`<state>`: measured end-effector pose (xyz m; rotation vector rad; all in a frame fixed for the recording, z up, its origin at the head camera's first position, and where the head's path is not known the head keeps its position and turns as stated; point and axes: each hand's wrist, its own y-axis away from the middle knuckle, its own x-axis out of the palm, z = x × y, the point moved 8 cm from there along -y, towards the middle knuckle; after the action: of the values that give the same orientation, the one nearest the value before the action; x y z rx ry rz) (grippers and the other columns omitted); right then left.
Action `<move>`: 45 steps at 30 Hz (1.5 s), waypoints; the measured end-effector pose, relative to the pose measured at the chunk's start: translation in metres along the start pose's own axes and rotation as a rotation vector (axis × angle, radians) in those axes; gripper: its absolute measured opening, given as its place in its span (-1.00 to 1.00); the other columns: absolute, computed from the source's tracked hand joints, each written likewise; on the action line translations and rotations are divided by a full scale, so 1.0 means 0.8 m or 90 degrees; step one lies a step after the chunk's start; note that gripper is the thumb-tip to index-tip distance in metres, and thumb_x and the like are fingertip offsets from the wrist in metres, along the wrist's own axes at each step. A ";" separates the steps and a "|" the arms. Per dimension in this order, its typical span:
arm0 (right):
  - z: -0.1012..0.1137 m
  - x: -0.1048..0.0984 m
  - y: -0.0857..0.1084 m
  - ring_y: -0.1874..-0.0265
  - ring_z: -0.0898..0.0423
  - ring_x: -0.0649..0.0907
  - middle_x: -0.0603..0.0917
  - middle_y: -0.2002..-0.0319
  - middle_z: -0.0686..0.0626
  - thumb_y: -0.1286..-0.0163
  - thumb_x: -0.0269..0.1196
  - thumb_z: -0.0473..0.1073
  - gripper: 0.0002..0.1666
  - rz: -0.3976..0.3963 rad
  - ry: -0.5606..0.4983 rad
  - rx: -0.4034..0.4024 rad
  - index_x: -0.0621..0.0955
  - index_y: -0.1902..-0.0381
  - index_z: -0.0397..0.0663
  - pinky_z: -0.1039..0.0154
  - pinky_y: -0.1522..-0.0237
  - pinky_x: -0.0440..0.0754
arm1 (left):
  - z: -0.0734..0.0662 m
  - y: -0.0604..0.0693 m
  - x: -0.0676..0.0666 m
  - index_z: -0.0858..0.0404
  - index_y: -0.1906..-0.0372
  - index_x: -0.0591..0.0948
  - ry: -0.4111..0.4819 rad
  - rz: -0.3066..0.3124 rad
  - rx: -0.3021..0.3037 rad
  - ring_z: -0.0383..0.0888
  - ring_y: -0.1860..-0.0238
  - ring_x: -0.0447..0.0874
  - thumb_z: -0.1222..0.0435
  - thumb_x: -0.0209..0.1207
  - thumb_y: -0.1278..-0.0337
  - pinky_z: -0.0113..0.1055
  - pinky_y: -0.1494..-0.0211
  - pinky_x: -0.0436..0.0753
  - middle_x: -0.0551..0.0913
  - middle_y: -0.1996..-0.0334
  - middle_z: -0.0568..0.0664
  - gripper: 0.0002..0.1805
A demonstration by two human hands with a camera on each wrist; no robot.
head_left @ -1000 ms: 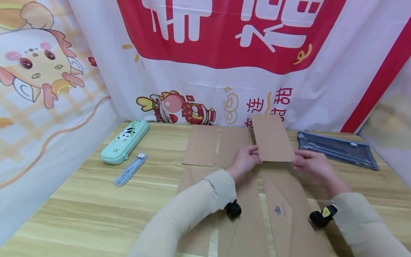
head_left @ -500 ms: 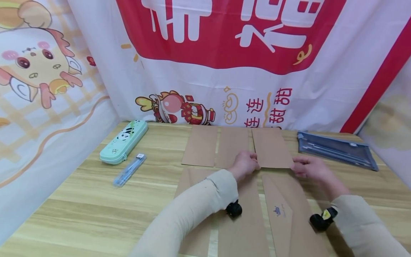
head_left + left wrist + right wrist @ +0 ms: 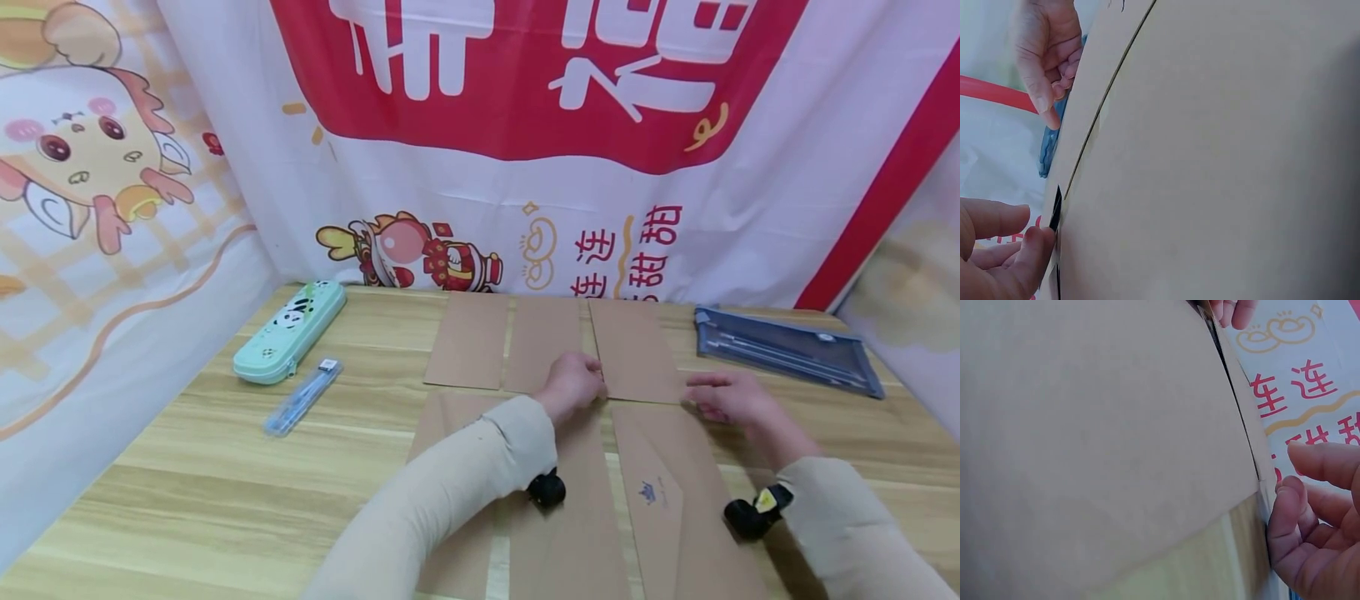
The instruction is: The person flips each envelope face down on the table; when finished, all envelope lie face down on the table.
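Note:
A plain brown kraft-paper piece (image 3: 636, 350) lies flat at the right end of a back row of three. My left hand (image 3: 572, 385) is at its near left corner; in the left wrist view the thumb (image 3: 997, 217) stands apart from the forefinger, which touches the paper's edge. By the near right corner hovers my right hand (image 3: 729, 397), fingers loosely bent; the right wrist view shows nothing between them. Just in front lies a kraft envelope (image 3: 701, 500) with a pointed flap and a small blue crown print. Two more brown pieces lie left of it, partly under my left arm.
At the back left are a mint pencil case (image 3: 291, 332) with a panda and a clear slim box (image 3: 304, 397). A dark blue mesh zip pouch (image 3: 787, 350) lies at the back right. A printed cloth (image 3: 480, 192) hangs behind the wooden table (image 3: 225, 500).
The kraft piece, held raised between both hands a second ago, has been lowered flat and drawn slightly nearer. My right fingers have come off its corner.

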<state>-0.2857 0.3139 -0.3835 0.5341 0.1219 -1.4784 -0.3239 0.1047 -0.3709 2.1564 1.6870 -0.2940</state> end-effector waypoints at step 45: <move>0.133 0.174 0.067 0.29 0.16 0.66 0.68 0.32 0.09 -0.30 0.17 -0.24 -0.45 0.188 -0.125 -0.116 0.36 -0.17 -0.47 0.26 0.16 0.66 | 0.036 0.102 -0.172 0.34 -0.21 0.41 0.141 0.050 0.088 -0.03 -0.05 0.57 0.43 0.15 -0.12 -0.28 -0.15 0.53 0.55 -0.07 0.22 -0.50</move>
<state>-0.2449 0.1432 -0.3310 0.2448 0.0204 -1.2085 -0.2781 -0.0458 -0.3288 2.4279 1.7366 -0.1584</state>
